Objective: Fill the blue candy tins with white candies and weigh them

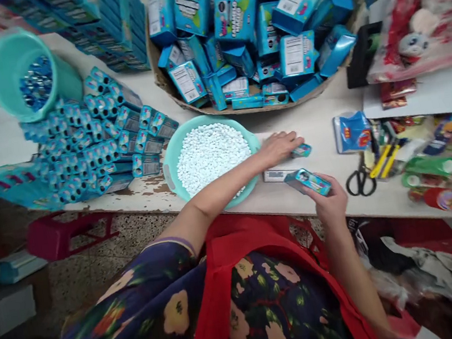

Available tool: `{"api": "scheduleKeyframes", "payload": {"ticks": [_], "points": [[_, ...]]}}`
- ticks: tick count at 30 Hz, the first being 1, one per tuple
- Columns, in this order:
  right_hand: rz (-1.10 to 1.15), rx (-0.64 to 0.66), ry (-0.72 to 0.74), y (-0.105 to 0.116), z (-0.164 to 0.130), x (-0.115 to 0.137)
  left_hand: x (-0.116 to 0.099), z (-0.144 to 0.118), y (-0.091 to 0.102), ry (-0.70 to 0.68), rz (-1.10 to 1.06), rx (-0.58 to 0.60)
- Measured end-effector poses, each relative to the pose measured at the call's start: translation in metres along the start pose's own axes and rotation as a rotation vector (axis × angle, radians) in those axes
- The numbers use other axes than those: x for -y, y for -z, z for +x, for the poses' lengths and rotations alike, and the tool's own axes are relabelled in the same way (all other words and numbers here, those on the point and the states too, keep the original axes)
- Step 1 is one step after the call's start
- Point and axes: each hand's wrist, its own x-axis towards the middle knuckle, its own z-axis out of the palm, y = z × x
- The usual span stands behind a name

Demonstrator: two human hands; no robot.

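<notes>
My right hand (pixel 332 199) grips a small blue printed box (pixel 314 181), its thumb and fingers closed round the end nearest me. That box is just over the right end of a white device with a small display (pixel 275 175), which looks like a digital scale. My left hand (pixel 279 148) reaches across the tub, fingers bent over another small blue box (pixel 302 151) on the table; its fingertips are partly hidden. Under my left forearm sits a mint-green tub (pixel 172 181) filled with small white candy-like pellets (pixel 210 152).
Many slim blue boxes (pixel 79 139) stand at left beside a tilted green bucket (pixel 6 77) of shiny blue pieces. A large cardboard container (pixel 259 107) of blue boxes stands behind. Scissors (pixel 361 181), a yellow cutter (pixel 384 161) and wrapped packets lie right. A red stool (pixel 56 235) is below.
</notes>
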Motion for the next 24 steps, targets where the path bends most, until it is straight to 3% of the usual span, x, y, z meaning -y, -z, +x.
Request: {"api": "scheduleKeyframes", "payload": {"ticks": [2, 4, 7, 10, 12, 13, 16, 19, 24], "points": [[0.020, -0.089, 0.038, -0.012, 0.019, -0.007, 0.007, 0.003, 0.008, 0.107, -0.041, -0.086], [0.050, -0.140, 0.094, -0.033, 0.038, -0.009, 0.019, -0.022, 0.034, 0.234, -0.116, -0.327], [0.074, -0.121, 0.166, -0.066, 0.059, -0.003, 0.042, -0.101, 0.088, 0.410, -0.117, -0.746], [0.050, -0.037, 0.192, -0.079, 0.068, 0.002, 0.071, -0.200, 0.124, 0.740, 0.068, -0.931], [0.045, -0.005, 0.206, -0.075, 0.068, 0.002, 0.088, -0.257, 0.129, 0.995, 0.181, -0.940], [0.049, -0.008, 0.211, -0.069, 0.067, 0.002, 0.093, -0.281, 0.127, 1.067, 0.154, -0.853], [0.054, -0.137, 0.191, -0.045, 0.063, -0.003, 0.098, -0.322, 0.109, 0.940, -0.128, -0.685], [-0.002, -0.292, 0.141, -0.024, 0.061, -0.009, 0.103, -0.326, 0.083, 0.819, -0.329, -0.562], [-0.083, -0.290, 0.117, -0.017, 0.054, -0.013, 0.117, -0.310, 0.057, 1.050, -0.282, -0.701]]}}
